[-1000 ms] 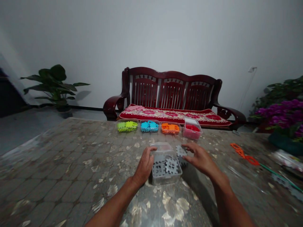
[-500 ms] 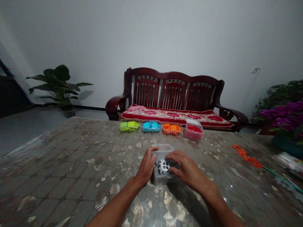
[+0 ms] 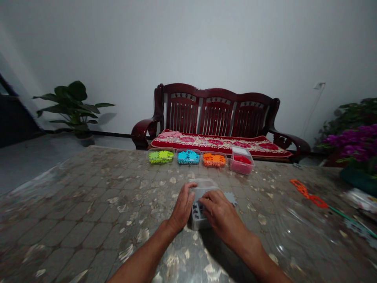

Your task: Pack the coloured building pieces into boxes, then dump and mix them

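Observation:
A clear plastic box (image 3: pixel 200 224) of grey toothed building pieces (image 3: pixel 196 211) stands in front of me on the table. My left hand (image 3: pixel 183 205) grips the box's left wall, its thumb bent at the rim. Over the box, my right hand (image 3: pixel 217 207) is closed, fingertips pinched down among the pieces. A flat light-grey toothed building piece (image 3: pixel 231 198) sticks out past the right hand's knuckles and seems to be held in it. The right hand covers much of the box's contents.
Behind stand clear boxes of green (image 3: pixel 161 157), blue (image 3: pixel 188 157), orange (image 3: pixel 214 160) and red pieces (image 3: pixel 242 160). To the right lie a clear plastic lid (image 3: pixel 297 232), linked orange pieces (image 3: pixel 308 194) and a green rod (image 3: pixel 343 216). A flower pot (image 3: pixel 355 179) stands at the right edge.
My right hand has moved slightly left and its fingers have closed down into the box. The white window-shaped piece is out of sight, and a grey piece now shows beyond the hand.

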`<state>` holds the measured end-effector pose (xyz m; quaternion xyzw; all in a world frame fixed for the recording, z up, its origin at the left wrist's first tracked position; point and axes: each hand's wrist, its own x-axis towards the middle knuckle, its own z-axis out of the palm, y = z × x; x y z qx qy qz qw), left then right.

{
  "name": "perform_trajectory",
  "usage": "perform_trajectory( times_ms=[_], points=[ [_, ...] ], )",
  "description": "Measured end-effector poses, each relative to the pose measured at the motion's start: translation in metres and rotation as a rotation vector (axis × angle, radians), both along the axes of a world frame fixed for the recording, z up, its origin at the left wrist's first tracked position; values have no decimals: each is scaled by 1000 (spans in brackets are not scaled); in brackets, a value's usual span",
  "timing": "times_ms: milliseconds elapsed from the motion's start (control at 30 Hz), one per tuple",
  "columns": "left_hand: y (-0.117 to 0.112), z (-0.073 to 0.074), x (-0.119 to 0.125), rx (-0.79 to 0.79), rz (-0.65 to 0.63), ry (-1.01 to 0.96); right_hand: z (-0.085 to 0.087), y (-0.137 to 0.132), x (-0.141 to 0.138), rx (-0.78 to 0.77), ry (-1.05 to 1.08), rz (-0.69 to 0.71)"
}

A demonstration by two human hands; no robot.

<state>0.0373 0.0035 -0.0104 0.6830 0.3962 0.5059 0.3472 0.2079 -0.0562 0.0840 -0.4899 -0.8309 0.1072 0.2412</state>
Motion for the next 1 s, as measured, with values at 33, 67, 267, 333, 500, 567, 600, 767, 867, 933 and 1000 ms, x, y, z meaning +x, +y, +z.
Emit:
perform_trajectory(
  times_ms=[33, 67, 267, 333, 500, 567, 600, 767, 867, 933, 1000],
  points=[
    [0, 0, 0, 1, -2, 4, 0, 1, 0, -11, 0, -19],
    [0, 0, 0, 1, -1, 7, 0, 3, 0, -34, 5, -43],
    [0, 2, 0, 9, -11, 24, -6, 6, -4, -56, 39, -40],
    [0, 3, -1, 18, -9, 26, -9, 4, -8, -39, 38, -52],
    [0, 3, -1, 10, 0, 30, -5, 2, -10, -86, 61, -59],
    [-1, 4, 0, 13, 4, 30, 0, 6, -1, -87, 86, -37],
    [-1, 4, 0, 13, 6, 32, 2, 10, 7, -74, 103, -44],
    [0, 4, -1, 13, 12, 52, -5, 39, 74, -96, 115, -295],
    [1, 4, -2, 24, 13, 60, -19, 52, 108, -200, 80, -319],
    [2, 5, -2, 30, 11, 63, -28, 53, 118, -236, 30, -270],
    [2, 5, -2, 40, 12, 61, -33, 52, 119, -241, -26, -248]
  ],
)
